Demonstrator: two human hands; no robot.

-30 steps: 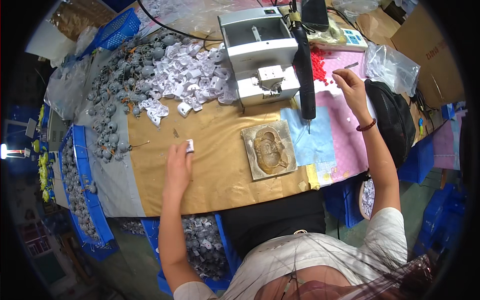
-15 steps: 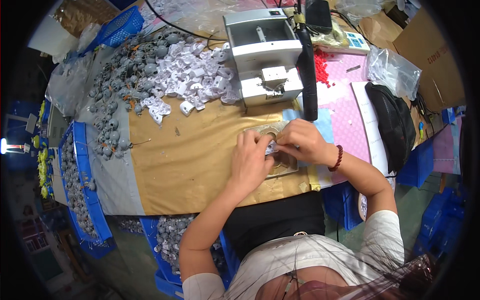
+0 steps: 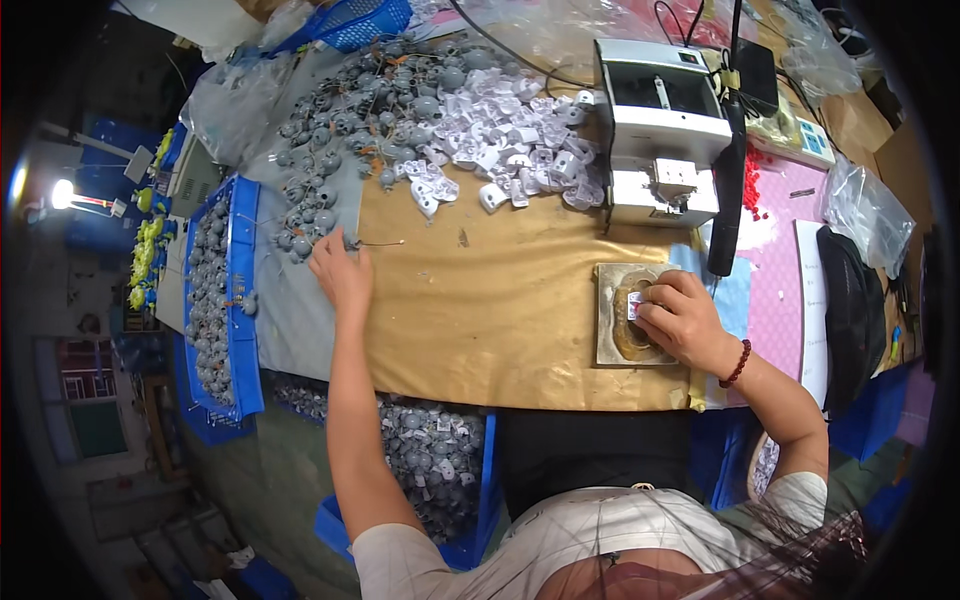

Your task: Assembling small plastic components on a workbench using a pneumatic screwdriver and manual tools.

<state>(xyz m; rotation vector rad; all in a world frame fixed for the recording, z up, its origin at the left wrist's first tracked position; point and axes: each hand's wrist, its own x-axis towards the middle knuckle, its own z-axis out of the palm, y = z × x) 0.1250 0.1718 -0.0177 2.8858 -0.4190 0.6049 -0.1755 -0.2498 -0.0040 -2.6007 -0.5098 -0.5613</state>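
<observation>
Gold-covered bench, near front edge: my right hand pinches a white part, red-marked, over a block; my left hand, at grey balls, grip unclear.

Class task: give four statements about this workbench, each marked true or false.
1. The left hand is at the edge of the grey balls. True.
2. The right hand is touching nothing. False: its fingers are on a small white piece at the square block.
3. A beaded bracelet is worn next to the right hand. True.
4. The pile of white parts lies right of the silver machine. False: it lies to the left.
</observation>
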